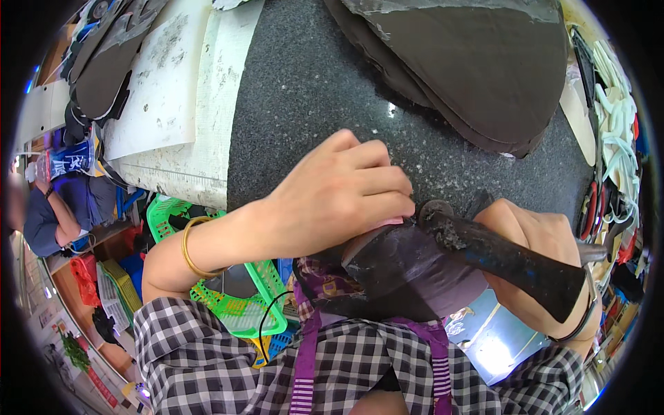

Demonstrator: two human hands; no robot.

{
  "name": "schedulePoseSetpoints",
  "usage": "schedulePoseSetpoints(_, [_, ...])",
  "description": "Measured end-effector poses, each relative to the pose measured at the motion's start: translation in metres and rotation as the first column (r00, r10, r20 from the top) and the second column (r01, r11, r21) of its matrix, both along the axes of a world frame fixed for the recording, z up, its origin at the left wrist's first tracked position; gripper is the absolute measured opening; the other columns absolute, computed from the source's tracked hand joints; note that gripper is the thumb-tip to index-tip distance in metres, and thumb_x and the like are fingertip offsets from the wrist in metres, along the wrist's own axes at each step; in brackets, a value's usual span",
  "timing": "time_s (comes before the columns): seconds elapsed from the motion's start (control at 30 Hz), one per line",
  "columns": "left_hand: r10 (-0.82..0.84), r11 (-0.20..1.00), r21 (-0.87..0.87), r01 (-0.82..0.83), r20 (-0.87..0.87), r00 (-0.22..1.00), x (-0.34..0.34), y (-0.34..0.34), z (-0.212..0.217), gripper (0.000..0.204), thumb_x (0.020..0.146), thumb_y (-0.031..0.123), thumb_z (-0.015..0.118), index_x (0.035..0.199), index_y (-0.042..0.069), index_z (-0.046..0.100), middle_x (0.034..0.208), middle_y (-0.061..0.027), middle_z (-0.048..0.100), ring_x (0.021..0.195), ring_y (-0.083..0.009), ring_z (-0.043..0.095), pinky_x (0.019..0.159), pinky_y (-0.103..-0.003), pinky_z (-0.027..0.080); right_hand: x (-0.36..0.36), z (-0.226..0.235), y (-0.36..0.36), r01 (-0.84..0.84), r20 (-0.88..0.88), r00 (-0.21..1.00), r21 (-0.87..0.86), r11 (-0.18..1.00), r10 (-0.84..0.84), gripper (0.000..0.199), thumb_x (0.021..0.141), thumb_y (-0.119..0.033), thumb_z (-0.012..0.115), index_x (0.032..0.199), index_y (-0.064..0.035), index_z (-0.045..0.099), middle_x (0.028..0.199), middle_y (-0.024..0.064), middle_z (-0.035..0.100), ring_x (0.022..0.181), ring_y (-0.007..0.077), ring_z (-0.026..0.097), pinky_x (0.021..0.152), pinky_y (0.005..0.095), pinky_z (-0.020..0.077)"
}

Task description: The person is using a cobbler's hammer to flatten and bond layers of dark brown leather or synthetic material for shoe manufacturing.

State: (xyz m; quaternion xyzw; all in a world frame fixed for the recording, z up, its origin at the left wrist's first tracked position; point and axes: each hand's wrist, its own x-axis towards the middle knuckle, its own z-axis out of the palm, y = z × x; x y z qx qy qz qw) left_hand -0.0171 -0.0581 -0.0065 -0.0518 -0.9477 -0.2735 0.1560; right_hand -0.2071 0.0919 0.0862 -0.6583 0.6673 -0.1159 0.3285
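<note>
My left hand (346,194) reaches in over the near edge of the dark stone slab. Its fingers are bent and pressed together at the edge of a dark, curved sheet piece (415,266), which has whitish smears and hangs toward my lap. What lies under the fingertips is hidden. My right hand (529,232) is closed around a black hammer (512,256) with a small round end and a wide, flared end. The round end is close to my left fingertips, beside the dark piece; whether it touches is unclear. The hammer's grip is mostly hidden by my hand.
Large dark brown cut pieces (477,69) lie stacked on the speckled slab (297,83). Left of it are a stained white board (162,83) and more dark pieces (111,76). A green basket (266,297) stands below my left forearm. Red-handled scissors (590,211) hang at right. Another person (62,211) sits far left.
</note>
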Motion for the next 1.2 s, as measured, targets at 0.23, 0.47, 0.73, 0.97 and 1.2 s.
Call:
schedulePoseSetpoints(0.23, [0.011, 0.988, -0.154, -0.009, 0.010, 1.000, 0.010, 0.016, 0.008, 0.018, 0.067, 0.017, 0.067, 0.084, 0.012, 0.069, 0.092, 0.0038, 0.064, 0.075, -0.0138, 0.056, 0.069, -0.032, 0.036, -0.010, -0.024, 0.011, 0.016, 0.132, 0.991, -0.096, 0.995, -0.004, 0.019, 0.070, -0.002, 0.069, 0.084, -0.0032, 0.056, 0.073, 0.0117, 0.057, 0.063, 0.0324, 0.059, 0.055, 0.0410, 0.0438])
schedulePoseSetpoints(0.47, [0.183, 0.969, -0.180, -0.167, 0.076, 0.980, 0.008, 0.035, 0.017, 0.026, 0.066, 0.015, 0.072, 0.091, 0.012, 0.070, 0.093, 0.0032, 0.064, 0.079, -0.0162, 0.058, 0.071, -0.035, 0.036, 0.007, -0.003, 0.017, 0.025, -0.029, 0.999, -0.143, 0.989, -0.030, 0.018, 0.072, -0.007, 0.068, 0.083, -0.0033, 0.054, 0.068, 0.0093, 0.051, 0.060, 0.0282, 0.058, 0.050, 0.0387, 0.0428])
schedulePoseSetpoints(0.73, [0.339, 0.926, -0.171, -0.336, -0.016, 0.941, 0.024, 0.053, 0.012, 0.025, 0.063, 0.014, 0.068, 0.087, 0.009, 0.070, 0.092, 0.0016, 0.065, 0.075, -0.0146, 0.059, 0.072, -0.034, 0.035, 0.011, -0.009, 0.007, 0.261, 0.060, 0.965, -0.142, 0.955, -0.255, 0.011, 0.077, -0.003, 0.066, 0.087, -0.0049, 0.061, 0.072, 0.0128, 0.060, 0.063, 0.0318, 0.062, 0.057, 0.0389, 0.0480])
schedulePoseSetpoints(0.97, [0.271, 0.916, -0.330, -0.228, 0.093, 0.958, 0.010, 0.062, 0.027, 0.018, 0.063, 0.012, 0.069, 0.081, 0.007, 0.066, 0.094, -0.0018, 0.065, 0.072, -0.0139, 0.058, 0.070, -0.034, 0.035, 0.005, 0.000, 0.008, -0.003, -0.121, 0.993, -0.018, 1.000, 0.001, 0.013, 0.074, -0.005, 0.066, 0.086, -0.0031, 0.060, 0.069, 0.0112, 0.058, 0.062, 0.0312, 0.062, 0.057, 0.0399, 0.0481])
schedulePoseSetpoints(1.2, [0.461, 0.881, -0.240, -0.409, 0.233, 0.856, 0.018, 0.059, 0.021, 0.027, 0.068, 0.007, 0.066, 0.093, 0.007, 0.059, 0.091, -0.0056, 0.058, 0.076, -0.0222, 0.055, 0.068, -0.034, 0.041, 0.010, -0.017, 0.004, -0.044, 0.020, 0.999, -0.234, 0.971, 0.050, 0.018, 0.074, -0.010, 0.068, 0.085, -0.0020, 0.056, 0.067, 0.0110, 0.053, 0.058, 0.0318, 0.058, 0.052, 0.0390, 0.0435])
